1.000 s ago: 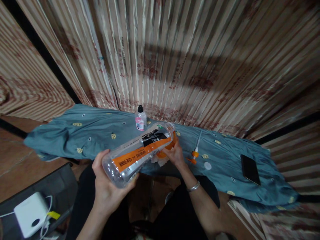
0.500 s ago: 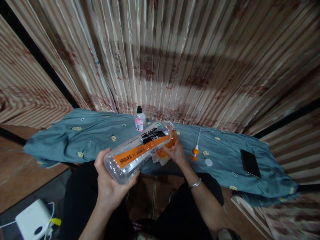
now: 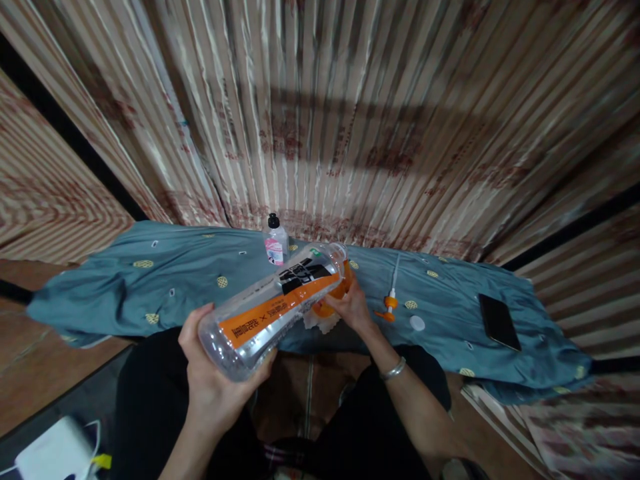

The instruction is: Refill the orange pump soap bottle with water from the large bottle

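Note:
My left hand (image 3: 215, 367) is wrapped around the base of a large clear plastic bottle (image 3: 275, 303) with an orange and black label. The bottle lies tilted, its base toward me and its neck pointing up to the right. At the neck, my right hand (image 3: 353, 303) grips an orange container (image 3: 341, 283) whose shape is mostly hidden by the bottle and fingers. A crumpled white tissue (image 3: 323, 323) lies below it. Right of my right hand, an orange pump head with a clear tube (image 3: 390, 303) rests on the cloth, near a round white disc (image 3: 417, 323).
A small bottle with a black cap and pink label (image 3: 276, 241) stands behind the large one. The teal patterned cloth (image 3: 190, 267) covers the surface. A black phone-like slab (image 3: 499, 321) lies at the right. A white box with a cable (image 3: 55, 450) sits lower left; curtains (image 3: 320, 120) hang behind.
The base of the large bottle has moved slightly left and down with my left hand. My right hand stays at the neck. The view has shifted slightly.

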